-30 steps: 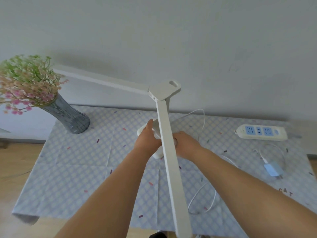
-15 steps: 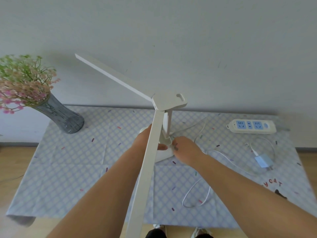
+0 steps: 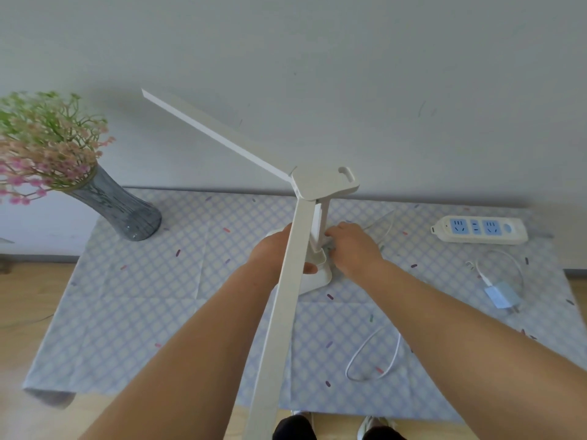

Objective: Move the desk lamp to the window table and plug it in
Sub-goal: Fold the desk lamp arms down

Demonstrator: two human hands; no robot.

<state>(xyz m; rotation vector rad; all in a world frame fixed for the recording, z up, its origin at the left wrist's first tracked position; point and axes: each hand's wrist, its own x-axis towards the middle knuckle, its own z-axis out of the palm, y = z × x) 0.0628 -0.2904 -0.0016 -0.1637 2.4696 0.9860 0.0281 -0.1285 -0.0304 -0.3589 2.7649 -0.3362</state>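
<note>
The white desk lamp (image 3: pixel 324 182) stands with its base (image 3: pixel 320 277) on the checked tablecloth (image 3: pixel 143 296) in the middle of the table. One light bar points up left toward the wall, and the other runs down toward me. My left hand (image 3: pixel 273 252) grips the base's left side, thumb on top. My right hand (image 3: pixel 352 249) holds the base's right side, fingers curled by the upright post. The lamp's white cable (image 3: pixel 374 360) loops over the cloth to a blue plug adapter (image 3: pixel 502 296). It lies loose in front of the white power strip (image 3: pixel 479 230).
A grey glass vase (image 3: pixel 117 208) with pink and green flowers stands at the table's back left. The wall runs right behind the table. Wooden floor shows on both sides, and my shoes (image 3: pixel 374 423) show at the table's front edge.
The near light bar has swung from right of my left arm to across it. The far bar has tilted upward. My right hand has shifted up toward the post.
</note>
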